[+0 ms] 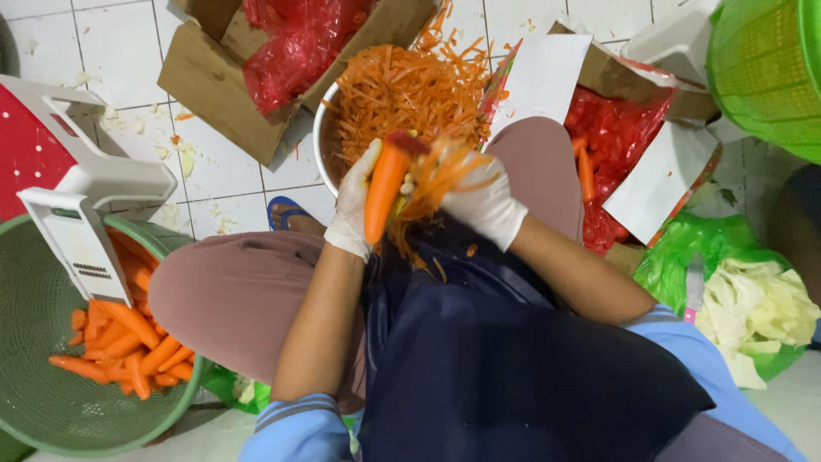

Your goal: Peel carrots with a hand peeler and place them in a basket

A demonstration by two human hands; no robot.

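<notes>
My left hand, in a white glove, grips a whole orange carrot held upright above my lap. My right hand, also gloved, is closed on a small shredding tool with a red tip pressed against the carrot; orange shreds hang from it. Just beyond my hands a metal bowl holds a heap of shredded carrot. A dark blue apron covers my lap.
A green basket at the left holds several peeled carrots and a white slicer board. Cardboard boxes with red plastic bags lie on the tiled floor. Cabbage leaves lie on green plastic at the right.
</notes>
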